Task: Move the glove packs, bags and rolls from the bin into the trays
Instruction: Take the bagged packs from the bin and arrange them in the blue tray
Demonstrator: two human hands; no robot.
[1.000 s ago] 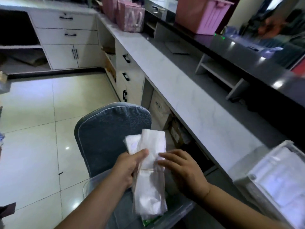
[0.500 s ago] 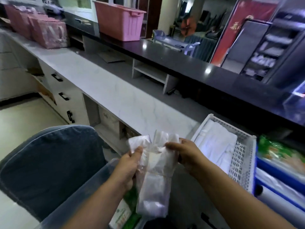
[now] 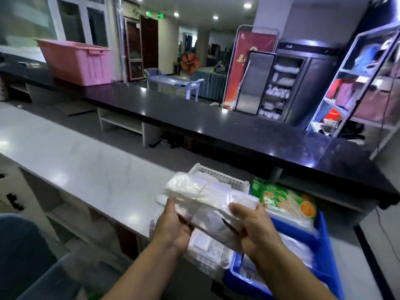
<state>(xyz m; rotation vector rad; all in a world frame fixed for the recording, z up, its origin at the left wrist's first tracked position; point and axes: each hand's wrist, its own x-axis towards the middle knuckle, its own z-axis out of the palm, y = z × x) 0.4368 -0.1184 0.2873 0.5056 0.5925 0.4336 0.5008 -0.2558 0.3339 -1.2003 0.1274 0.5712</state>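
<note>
A long black upper surface [image 3: 194, 118] runs across the view. A pink plastic crate [image 3: 80, 61] stands on its far left part. Below and in front of it lies the white marble-patterned surface [image 3: 86, 161], which carries two trays set side by side at the person's right.

The blue tray [image 3: 324, 252] is the larger one and lies furthest right. At its far end lies a green and orange printed pack [image 3: 285, 200]. Nearer in are clear-wrapped packs, too blurred to name. Touching its left side is the white perforated tray [image 3: 218, 174]. This one holds flat white packs, one with a printed label facing up under the hands.

The bundle of clear plastic bags [image 3: 205, 198] is held in the air over the white tray, with its right end reaching toward the blue tray's edge. It lies roughly level, slanting from far left to near right. A thin rubber band [image 3: 200, 194] cinches it round the middle.

The left hand [image 3: 173, 226] grips the bundle just left of the band, its fingers curled beneath and the thumb up against the near side. The right hand [image 3: 255, 226] holds the other end, with the thumb pressed on top and the fingers wrapped underneath. Both sets of fingers are clamped on the bundle.
</note>
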